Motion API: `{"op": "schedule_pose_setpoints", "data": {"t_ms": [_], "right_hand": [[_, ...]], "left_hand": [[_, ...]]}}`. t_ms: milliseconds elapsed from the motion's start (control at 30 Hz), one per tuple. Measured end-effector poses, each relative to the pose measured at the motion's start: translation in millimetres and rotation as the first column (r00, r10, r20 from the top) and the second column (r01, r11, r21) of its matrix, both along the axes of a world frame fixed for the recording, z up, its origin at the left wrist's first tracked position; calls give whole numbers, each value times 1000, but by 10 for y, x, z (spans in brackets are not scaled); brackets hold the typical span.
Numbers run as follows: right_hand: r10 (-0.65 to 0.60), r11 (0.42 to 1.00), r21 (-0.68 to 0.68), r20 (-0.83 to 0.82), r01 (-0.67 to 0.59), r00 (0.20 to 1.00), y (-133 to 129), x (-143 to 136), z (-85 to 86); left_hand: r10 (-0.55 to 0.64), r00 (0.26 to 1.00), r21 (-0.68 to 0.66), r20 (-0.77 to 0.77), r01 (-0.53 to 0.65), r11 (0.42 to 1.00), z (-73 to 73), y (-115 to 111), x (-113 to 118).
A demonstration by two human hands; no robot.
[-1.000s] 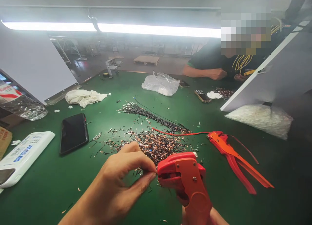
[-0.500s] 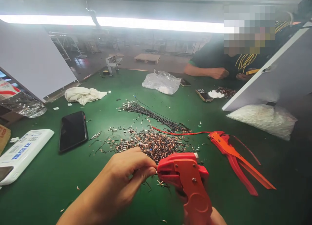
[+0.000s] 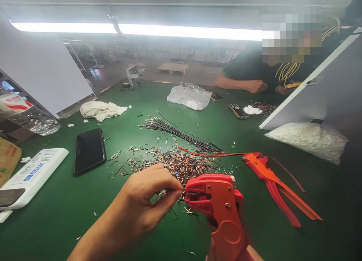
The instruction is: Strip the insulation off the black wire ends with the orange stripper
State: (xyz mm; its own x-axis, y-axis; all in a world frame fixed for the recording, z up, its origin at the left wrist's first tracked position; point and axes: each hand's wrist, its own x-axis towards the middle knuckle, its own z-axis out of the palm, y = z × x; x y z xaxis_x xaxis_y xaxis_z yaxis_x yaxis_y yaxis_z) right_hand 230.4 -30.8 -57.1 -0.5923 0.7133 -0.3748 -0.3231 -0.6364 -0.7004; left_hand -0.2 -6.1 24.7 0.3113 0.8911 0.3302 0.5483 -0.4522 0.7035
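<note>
My left hand (image 3: 152, 197) is closed, its thumb and forefinger pinched at the tips. What looks like the end of a thin wire barely shows there; the rest is hidden by the fingers. Just to the right, my right hand (image 3: 253, 252) is wrapped around the handle of red wire strippers (image 3: 226, 212), mostly hidden behind them. Their jaws face my left fingertips, with a narrow gap between. Beneath and beyond lies a heap of short copper and black wire scraps (image 3: 186, 163). A bundle of black wires with bare metal ends (image 3: 175, 132) rests behind the heap.
A second pair of wire strippers (image 3: 271, 176) lies at right, near a red cord. A phone (image 3: 89, 151), a white box-like device (image 3: 42, 170), a bottle (image 3: 36, 117) and a cloth (image 3: 103, 109) are at left. Plastic bags (image 3: 189, 96) and a co-worker's hand (image 3: 256, 86) are farther back.
A small gap has opened between my left fingertips and the strippers' jaws, and the jaw slot looks wider. The whole view has shifted slightly.
</note>
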Motion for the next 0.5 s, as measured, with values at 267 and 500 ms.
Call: {"op": "schedule_pose_setpoints", "data": {"t_ms": [267,500], "right_hand": [[-116,993,36,57,114,992,224,-219,-96],[-120,992,60,146,112,982,55,64,-9]], "left_hand": [[-61,997,3,-52,61,998,2,-17,-9],[-106,988,-15,-110,105,994,-42,-24,-43]]}}
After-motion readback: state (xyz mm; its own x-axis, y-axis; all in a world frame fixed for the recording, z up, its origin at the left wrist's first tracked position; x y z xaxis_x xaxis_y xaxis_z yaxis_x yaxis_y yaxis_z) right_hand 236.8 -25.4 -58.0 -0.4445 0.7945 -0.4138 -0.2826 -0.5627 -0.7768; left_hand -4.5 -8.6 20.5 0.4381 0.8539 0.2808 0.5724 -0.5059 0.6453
